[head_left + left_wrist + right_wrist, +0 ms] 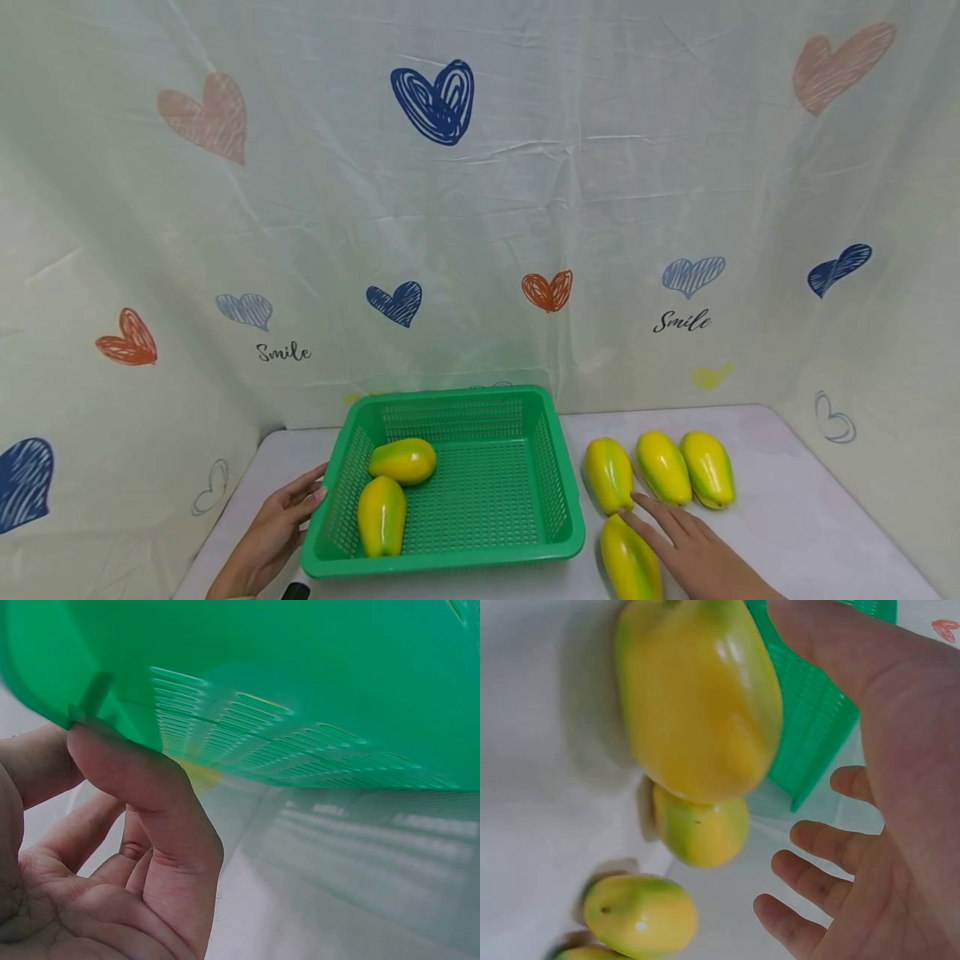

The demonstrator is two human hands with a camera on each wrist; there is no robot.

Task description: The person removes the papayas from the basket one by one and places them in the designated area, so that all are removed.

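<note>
A green plastic basket (450,562) with slotted walls stands on the table. Two yellow-green papayas, one lying crosswise (402,462) and one lengthwise (382,517), are in its left half. My left hand (273,529) holds the basket's left side, thumb and fingertips at the rim; the left wrist view shows the thumb (142,780) bent up against it. To the basket's right, my right hand (693,546) reaches over the nearest loose papaya (630,558), fingers spread and holding nothing. Its fingertips overlap the lower end of another papaya (609,473) in the head view.
Two more papayas (663,467) (707,468) lie side by side at the back right of the white table (780,508). A pale curtain (480,217) printed with hearts hangs behind and around the table. A small black object (296,591) shows at the bottom edge.
</note>
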